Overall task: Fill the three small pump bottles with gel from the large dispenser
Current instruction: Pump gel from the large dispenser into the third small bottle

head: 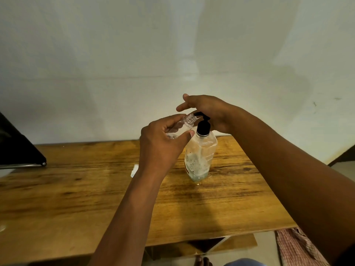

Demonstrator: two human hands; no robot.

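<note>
The large clear dispenser (199,156) stands on the wooden table (76,189), with a black pump head (202,123) and foamy gel low inside. My right hand (207,112) lies flat on top of the pump, fingers straight. My left hand (163,143) grips a small clear bottle (187,120), tilted, its open neck right at the black nozzle. Most of the small bottle is hidden behind my fingers. The other small bottles are not clearly visible.
A small white object (134,170) lies on the table, partly behind my left wrist. A dark flat device (17,148) sits at the table's far left. A wall stands behind the table. Checked cloth (299,248) lies on the floor at the lower right.
</note>
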